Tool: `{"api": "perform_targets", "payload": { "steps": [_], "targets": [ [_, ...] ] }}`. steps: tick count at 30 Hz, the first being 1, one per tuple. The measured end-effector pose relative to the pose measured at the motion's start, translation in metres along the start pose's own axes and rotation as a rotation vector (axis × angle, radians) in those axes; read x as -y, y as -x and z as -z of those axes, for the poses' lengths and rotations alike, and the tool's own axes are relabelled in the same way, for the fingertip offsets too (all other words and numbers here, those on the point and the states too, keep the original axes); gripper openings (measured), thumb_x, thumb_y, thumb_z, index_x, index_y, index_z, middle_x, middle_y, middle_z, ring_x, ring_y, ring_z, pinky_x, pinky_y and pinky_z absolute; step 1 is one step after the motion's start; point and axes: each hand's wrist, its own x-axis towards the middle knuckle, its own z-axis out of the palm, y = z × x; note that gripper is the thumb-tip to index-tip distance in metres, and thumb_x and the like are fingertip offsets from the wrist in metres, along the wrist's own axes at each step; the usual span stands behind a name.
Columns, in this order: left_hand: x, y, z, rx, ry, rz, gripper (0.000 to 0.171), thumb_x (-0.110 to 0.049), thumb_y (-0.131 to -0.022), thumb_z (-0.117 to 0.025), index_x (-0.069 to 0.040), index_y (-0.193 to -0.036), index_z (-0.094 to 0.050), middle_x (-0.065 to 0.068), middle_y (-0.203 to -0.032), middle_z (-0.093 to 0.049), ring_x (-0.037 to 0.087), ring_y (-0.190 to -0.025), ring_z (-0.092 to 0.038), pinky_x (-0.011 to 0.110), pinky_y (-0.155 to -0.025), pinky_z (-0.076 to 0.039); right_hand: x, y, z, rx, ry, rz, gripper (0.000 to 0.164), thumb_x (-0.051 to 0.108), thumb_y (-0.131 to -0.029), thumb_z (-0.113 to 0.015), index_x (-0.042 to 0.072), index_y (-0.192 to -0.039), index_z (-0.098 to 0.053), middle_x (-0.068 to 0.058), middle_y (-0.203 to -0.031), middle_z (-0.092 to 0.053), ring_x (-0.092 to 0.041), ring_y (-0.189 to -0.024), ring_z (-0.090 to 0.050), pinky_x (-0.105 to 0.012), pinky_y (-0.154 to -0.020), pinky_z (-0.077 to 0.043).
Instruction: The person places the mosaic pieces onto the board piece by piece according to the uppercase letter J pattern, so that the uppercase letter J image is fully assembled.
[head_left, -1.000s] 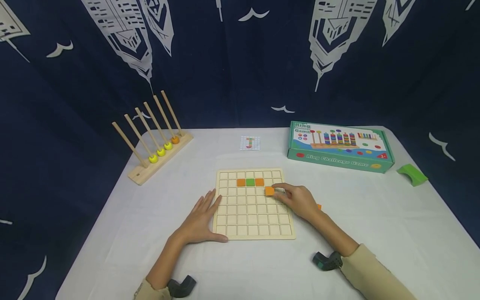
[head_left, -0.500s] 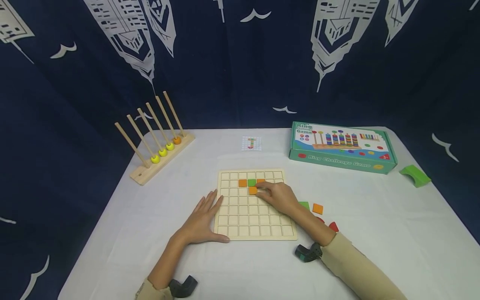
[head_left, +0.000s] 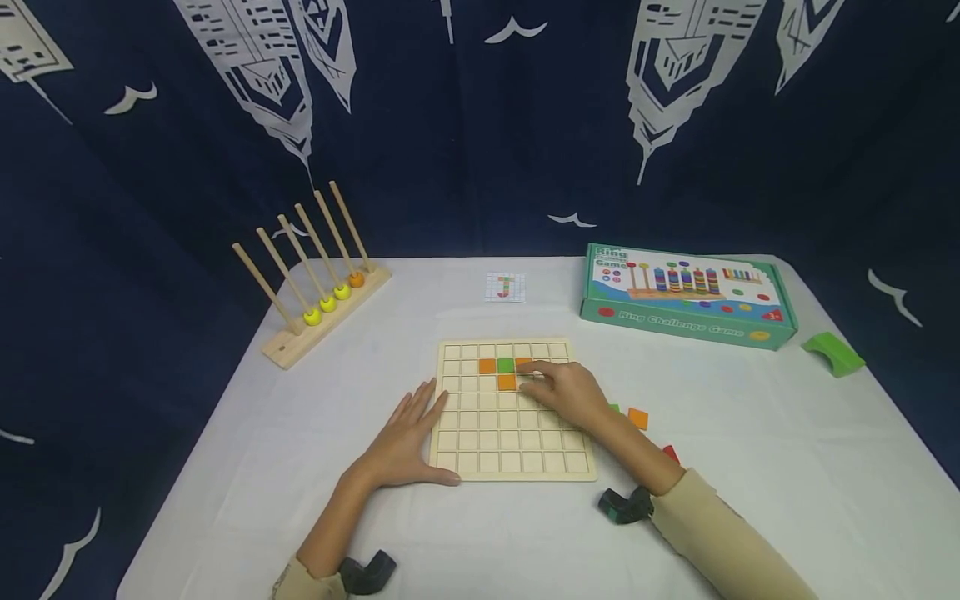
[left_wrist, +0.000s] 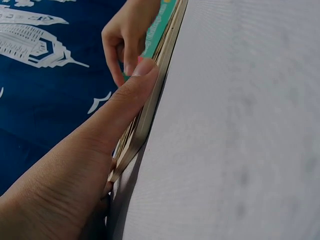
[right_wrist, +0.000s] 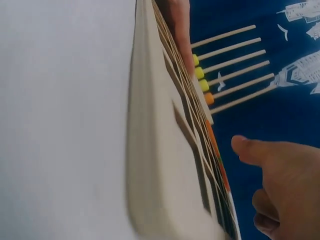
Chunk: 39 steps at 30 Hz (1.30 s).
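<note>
A wooden grid board (head_left: 465, 442) lies on the table. In its upper cells sit a left orange square (head_left: 487, 367), a green square (head_left: 506, 366) and a right orange square (head_left: 522, 363), partly covered by fingers. Just below the green one lies another orange square (head_left: 507, 382). My right hand (head_left: 568, 393) hovers over the board beside that lower square, thumb and forefinger apart with nothing between them. My left hand (head_left: 401, 442) rests along the board's left edge, fingers spread; in the left wrist view its thumb (left_wrist: 135, 85) lies on the edge.
Right of the board lie an orange square (head_left: 638, 418) and a red piece (head_left: 671, 453). Behind are a patterned card (head_left: 506, 287) and a green game box (head_left: 690, 327). A peg stand (head_left: 285, 350) with beads is at left, a green arch block (head_left: 834, 354) at right.
My right hand has carried the orange square leftwards to the cell below the green one and let go of it. My left hand has stayed on the board's edge.
</note>
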Motion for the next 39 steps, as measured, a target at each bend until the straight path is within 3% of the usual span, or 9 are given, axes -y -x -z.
{"api": "perform_targets", "payload": {
  "steps": [6,13,18,28,39],
  "targets": [
    [0.000,-0.001,-0.001,-0.004,-0.002,-0.004,0.126,-0.081,-0.049,-0.059,-0.010,-0.144,-0.018,0.012,-0.150,-0.005,0.023,-0.138,-0.003,0.040,-0.111,-0.005,-0.016,0.019,0.028,-0.014,-0.024,-0.047,0.029,0.037,-0.081,-0.065,0.022,-0.105,-0.067,0.011,-0.042,-0.028,-0.003,-0.041,-0.020,-0.020,-0.040,-0.023],
    [0.002,0.000,-0.002,-0.008,-0.003,-0.009,0.126,-0.082,-0.049,-0.058,-0.010,-0.144,-0.018,0.012,-0.151,-0.005,0.022,-0.138,-0.002,0.040,-0.111,-0.006,-0.041,0.048,0.057,-0.067,0.000,-0.112,0.029,0.038,-0.080,-0.065,0.022,-0.103,-0.067,0.009,-0.043,-0.029,-0.004,-0.038,-0.023,-0.021,-0.037,-0.024],
    [0.003,0.000,-0.003,-0.008,0.002,-0.006,0.125,-0.082,-0.049,-0.058,-0.010,-0.144,-0.018,0.010,-0.151,-0.004,0.022,-0.138,-0.001,0.040,-0.111,-0.005,-0.049,0.065,0.069,-0.050,0.016,-0.168,0.029,0.037,-0.078,-0.068,0.021,-0.103,-0.067,0.008,-0.044,-0.029,-0.005,-0.039,-0.023,-0.022,-0.037,-0.023],
    [0.002,0.000,-0.002,-0.003,0.000,-0.010,0.125,-0.080,-0.050,-0.060,-0.010,-0.144,-0.017,0.010,-0.151,-0.003,0.021,-0.138,-0.001,0.040,-0.111,-0.005,-0.057,0.083,0.069,0.118,0.051,-0.248,0.038,0.036,-0.071,-0.074,0.020,-0.104,-0.068,0.010,-0.043,-0.025,-0.005,-0.039,-0.021,-0.020,-0.038,-0.022],
    [0.001,-0.001,-0.002,0.006,-0.001,0.001,0.126,-0.080,-0.049,-0.060,-0.011,-0.144,-0.017,0.010,-0.151,-0.003,0.021,-0.138,0.000,0.039,-0.111,-0.004,-0.062,0.087,0.064,0.077,0.038,-0.214,0.029,0.030,-0.071,-0.075,0.020,-0.098,-0.068,0.010,-0.044,-0.025,-0.004,-0.039,-0.021,-0.020,-0.038,-0.022]
  ]
}}
